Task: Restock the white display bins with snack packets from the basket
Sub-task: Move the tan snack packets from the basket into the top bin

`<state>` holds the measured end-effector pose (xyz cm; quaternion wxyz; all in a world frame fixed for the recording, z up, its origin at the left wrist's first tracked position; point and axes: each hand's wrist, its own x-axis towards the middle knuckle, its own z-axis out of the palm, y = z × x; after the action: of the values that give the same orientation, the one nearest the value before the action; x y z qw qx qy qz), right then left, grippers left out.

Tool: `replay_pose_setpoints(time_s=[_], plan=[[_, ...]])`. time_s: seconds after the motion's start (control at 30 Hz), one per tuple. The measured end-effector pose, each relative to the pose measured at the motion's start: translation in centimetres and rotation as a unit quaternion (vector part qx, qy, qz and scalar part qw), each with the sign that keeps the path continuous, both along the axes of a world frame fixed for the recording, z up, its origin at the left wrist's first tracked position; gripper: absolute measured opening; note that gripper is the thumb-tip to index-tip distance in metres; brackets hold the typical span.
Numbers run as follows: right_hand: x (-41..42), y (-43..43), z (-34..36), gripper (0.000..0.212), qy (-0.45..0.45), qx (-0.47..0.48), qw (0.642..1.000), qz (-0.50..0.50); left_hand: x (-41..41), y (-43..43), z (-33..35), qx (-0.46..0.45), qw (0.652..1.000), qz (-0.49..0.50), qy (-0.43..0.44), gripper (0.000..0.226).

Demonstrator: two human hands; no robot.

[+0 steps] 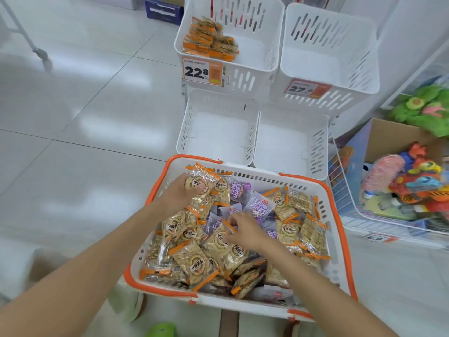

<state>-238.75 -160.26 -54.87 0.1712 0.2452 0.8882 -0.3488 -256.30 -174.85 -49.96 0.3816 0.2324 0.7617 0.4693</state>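
Note:
A white basket with orange rim [337, 215] sits in front of me, full of orange-edged seed packets [194, 261] and purple packets [258, 206]. My left hand [178, 192] grips a bunch of orange-edged packets [199, 184] at the basket's far left. My right hand [245, 231] rests in the middle, fingertips pinching the corner of another orange-edged packet [218, 239]. Beyond stand white display bins: the upper left bin [269, 42] holds a pile of orange packets [209, 42]; the upper right bin [340, 57] and two lower bins [218, 127] [291, 137] hold nothing.
Price tags 22.8 [202, 71] and 27.6 [307, 88] hang on the upper bins. A wire bin of toys [401, 190] and a cardboard box [388, 135] stand at right. White tiled floor [85, 117] lies at left, with a blue box [164, 9] far back.

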Motion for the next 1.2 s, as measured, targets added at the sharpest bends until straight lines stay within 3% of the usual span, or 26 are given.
replay_pose_setpoints(time_s=[0.07, 0.17, 0.27, 0.33, 0.43, 0.5, 0.6, 0.67, 0.73, 0.83, 0.97, 1.13, 1.2], plan=[[-0.2, 0.1, 1.4, 0.03, 0.044, -0.076, 0.994, -0.059, 0.2, -0.1, -0.1, 0.004, 0.999, 0.001, 0.041, 0.04], [-1.3, 1.2, 5.4, 0.018, 0.14, -0.167, 0.968, -0.123, -0.1, 0.1, -0.1, -0.008, 0.997, 0.018, 0.078, 0.055], [-2.9, 2.2, 9.5, 0.016, 0.208, -0.171, 0.956, -0.115, 0.5, 0.7, 1.0, -0.01, 0.996, -0.002, 0.087, 0.046], [-4.0, 2.5, 11.0, 0.017, 0.24, -0.158, 0.951, -0.117, 1.2, 1.7, 1.9, 0.012, 0.999, -0.025, 0.047, 0.036], [-5.4, 2.7, 12.1, 0.016, 0.288, -0.11, 0.943, -0.128, 2.1, 3.1, 3.4, 0.034, 0.996, -0.07, -0.035, 0.051], [-6.0, 3.2, 13.5, 0.025, 0.285, -0.069, 0.946, -0.138, 1.9, 3.9, 4.6, 0.034, 0.995, -0.093, -0.02, 0.071], [-6.8, 5.1, 16.9, 0.056, 0.183, -0.133, 0.965, -0.132, 0.5, 5.1, 7.2, 0.045, 0.996, -0.08, 0.012, 0.064], [-7.8, 6.3, 19.3, 0.05, 0.166, -0.224, 0.953, -0.117, -0.9, 6.2, 9.2, 0.062, 0.994, -0.085, 0.033, 0.073], [-9.5, 7.3, 21.6, 0.044, 0.212, -0.238, 0.941, -0.114, -2.8, 7.5, 11.4, 0.078, 0.989, -0.108, 0.06, 0.079], [-12.1, 8.8, 24.8, 0.034, 0.274, -0.244, 0.922, -0.126, -6.5, 9.9, 15.0, 0.068, 0.976, -0.159, 0.13, 0.07], [-15.6, 12.0, 29.2, 0.034, 0.285, -0.279, 0.912, -0.093, -10.9, 13.4, 19.6, 0.11, 0.961, -0.168, 0.191, 0.071], [-20.6, 17.0, 32.2, 0.042, 0.312, -0.217, 0.92, -0.099, -15.5, 18.5, 22.5, 0.172, 0.951, -0.139, 0.217, 0.085], [-23.1, 19.5, 32.0, 0.039, 0.356, -0.171, 0.909, -0.132, -18.4, 20.4, 23.0, 0.145, 0.944, -0.136, 0.263, 0.097]])
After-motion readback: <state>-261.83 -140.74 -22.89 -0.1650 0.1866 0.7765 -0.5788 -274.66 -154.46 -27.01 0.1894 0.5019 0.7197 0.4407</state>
